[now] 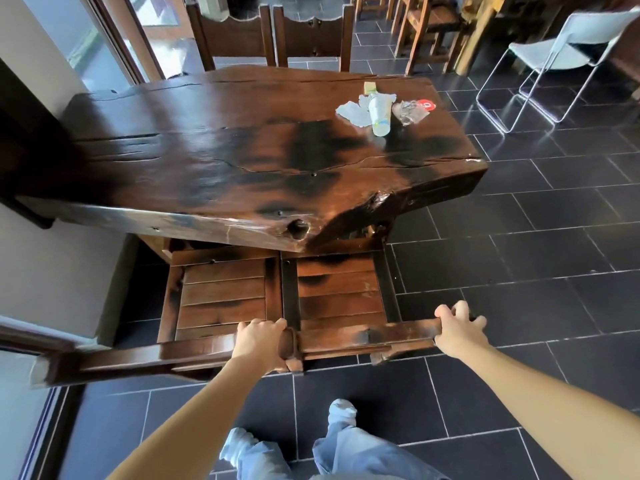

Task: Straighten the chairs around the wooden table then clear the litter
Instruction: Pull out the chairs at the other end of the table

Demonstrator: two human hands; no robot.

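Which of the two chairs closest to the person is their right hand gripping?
The near right chair: the right hand curls round the outer end of its back rail. The near left chair beside it lies away from that hand.

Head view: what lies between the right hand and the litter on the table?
In the head view, only the held chair's slatted seat and a bare stretch of the wooden table separate the right hand from the litter.

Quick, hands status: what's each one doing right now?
Left hand: gripping the left end of the chair back.
Right hand: gripping its right end.
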